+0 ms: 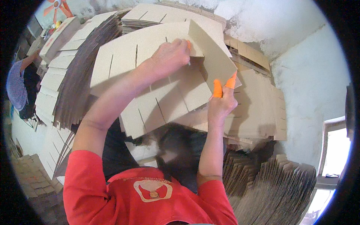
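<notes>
A slotted tan cardboard sheet (122,62) lies across the layers in front of me, with another slotted sheet (165,108) showing below it. At the right, a cardboard panel (213,48) stands raised at an angle. My left hand (172,54) is closed over the sheet beside the panel's foot, an orange cover on one finger; what it grips is hidden, though a small pale tip shows beneath it. My right hand (222,103) has orange covers on thumb and forefinger and holds the panel's lower corner between them.
Slotted cardboard stacks stand at the back (144,17), left (80,63) and right (255,101). More sheets stand on edge at lower right (277,187). Another person (18,84) is at far left, near a long box (58,37) and an orange fan (57,8). A wall (307,71) bounds the right.
</notes>
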The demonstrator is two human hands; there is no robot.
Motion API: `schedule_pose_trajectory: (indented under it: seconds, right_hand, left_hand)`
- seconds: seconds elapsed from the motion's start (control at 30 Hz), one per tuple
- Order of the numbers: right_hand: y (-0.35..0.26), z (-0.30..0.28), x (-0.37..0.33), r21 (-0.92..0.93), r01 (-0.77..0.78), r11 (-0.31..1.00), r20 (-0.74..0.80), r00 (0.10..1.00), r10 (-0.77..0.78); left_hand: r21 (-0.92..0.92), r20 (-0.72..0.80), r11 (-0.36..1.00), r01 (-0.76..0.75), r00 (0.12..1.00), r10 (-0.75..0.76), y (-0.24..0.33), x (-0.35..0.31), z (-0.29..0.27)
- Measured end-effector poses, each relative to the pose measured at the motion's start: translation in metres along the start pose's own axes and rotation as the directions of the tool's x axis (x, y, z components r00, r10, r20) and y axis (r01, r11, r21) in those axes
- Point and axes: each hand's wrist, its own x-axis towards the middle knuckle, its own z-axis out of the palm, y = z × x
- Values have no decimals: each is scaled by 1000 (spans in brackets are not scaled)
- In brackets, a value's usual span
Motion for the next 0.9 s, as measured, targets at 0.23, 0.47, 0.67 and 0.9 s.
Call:
schedule_pose_trajectory:
  seconds: [0.23, 0.47, 0.67, 0.9]
  right_hand:
    - [-46, 9, 8, -181, 205, 962, 148, 973, -180]
    - [-71, 28, 77, -267, 565, 781, 480, 780, -401]
    - [-44, 74, 114, -265, 356, 896, 792, 610, -8]
    - [23, 9, 56, -258, 435, 863, 307, 884, -354]
  left_hand:
    - [-213, 13, 974, -81, 996, 85, 30, -38, -30]
    - [-257, -192, 949, 183, 953, -236, -20, -69, -67]
    - [-112, -182, 932, 345, 915, -361, -51, -142, -64]
    - [-270, -154, 735, 622, 726, -671, -83, -242, 9]
